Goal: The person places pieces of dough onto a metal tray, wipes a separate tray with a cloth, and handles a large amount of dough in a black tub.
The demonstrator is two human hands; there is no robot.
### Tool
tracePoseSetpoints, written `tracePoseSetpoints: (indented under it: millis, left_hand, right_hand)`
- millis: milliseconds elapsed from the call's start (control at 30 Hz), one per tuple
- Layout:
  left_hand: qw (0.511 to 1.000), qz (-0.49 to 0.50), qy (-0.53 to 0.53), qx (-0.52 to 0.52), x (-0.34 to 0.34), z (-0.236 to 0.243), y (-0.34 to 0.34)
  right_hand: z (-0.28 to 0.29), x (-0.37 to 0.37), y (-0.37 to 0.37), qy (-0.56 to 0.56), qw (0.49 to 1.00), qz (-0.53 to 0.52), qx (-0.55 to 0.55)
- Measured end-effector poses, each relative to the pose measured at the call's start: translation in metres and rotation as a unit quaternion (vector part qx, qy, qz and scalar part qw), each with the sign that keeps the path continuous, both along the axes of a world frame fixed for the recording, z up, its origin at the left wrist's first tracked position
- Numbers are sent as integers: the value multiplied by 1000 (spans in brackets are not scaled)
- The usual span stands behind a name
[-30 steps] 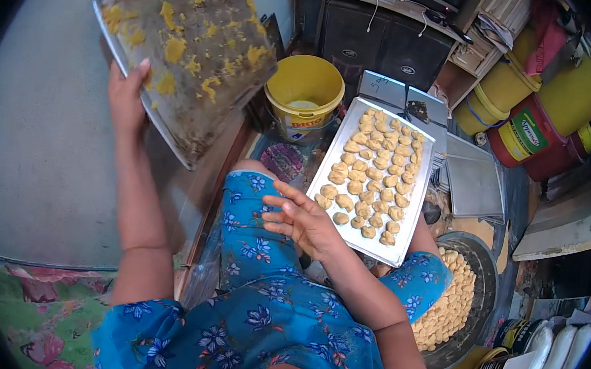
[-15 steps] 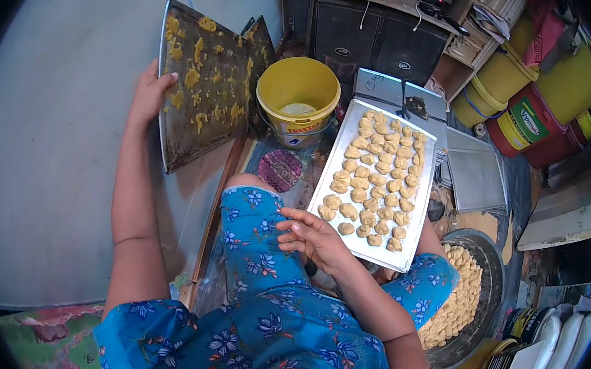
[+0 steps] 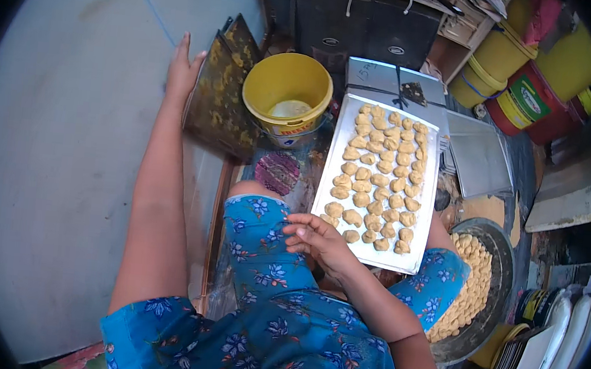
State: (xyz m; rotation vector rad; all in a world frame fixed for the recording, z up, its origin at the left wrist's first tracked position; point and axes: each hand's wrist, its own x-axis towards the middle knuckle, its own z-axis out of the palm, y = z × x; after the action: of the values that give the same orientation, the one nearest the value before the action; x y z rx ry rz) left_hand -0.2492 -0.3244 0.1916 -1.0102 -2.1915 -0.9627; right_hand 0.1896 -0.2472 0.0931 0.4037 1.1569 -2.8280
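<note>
The left hand (image 3: 182,69) reaches far out to the left, fingers spread flat against the top edge of a dark, crumb-stained baking tray (image 3: 220,97) that stands nearly on edge just left of a yellow bucket (image 3: 287,94). The right hand (image 3: 319,239) hovers loosely open, gripping nothing, at the near left corner of a pale tray (image 3: 380,181) lined with rows of raw dough pieces (image 3: 379,174), which rests across the lap. A round pan (image 3: 497,248) of more pieces sits near right.
</note>
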Motion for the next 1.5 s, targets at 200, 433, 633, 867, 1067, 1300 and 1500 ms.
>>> tracePoseSetpoints:
  millis: [200,433,633,867,1067,1300,1500]
  left_hand:
    - [963,-235,-70,113,135,-14,73]
    - [757,-370,-527,113,336,-84,138]
    - [568,-401,-711,107,405,-129,250]
    - [304,-528,-791,54,492,-108,311]
    - [596,-587,-539,-98,453,-161,361]
    - [319,-514,-792,77,497,-130,354]
    - [323,-482,-814,26,482,-144,350]
  right_hand:
    - [-6,2,14,23,992,-116,40]
    - [13,40,92,8,893,-384,235]
    - [31,84,149,27,683,-460,567]
    - [-9,106,290,-197,634,-529,528]
    - [-28,81,290,-131,684,-513,502]
    - [-47,97,326,-374,532,-468,598]
    - [-72,176,383,-492,589,-382,516]
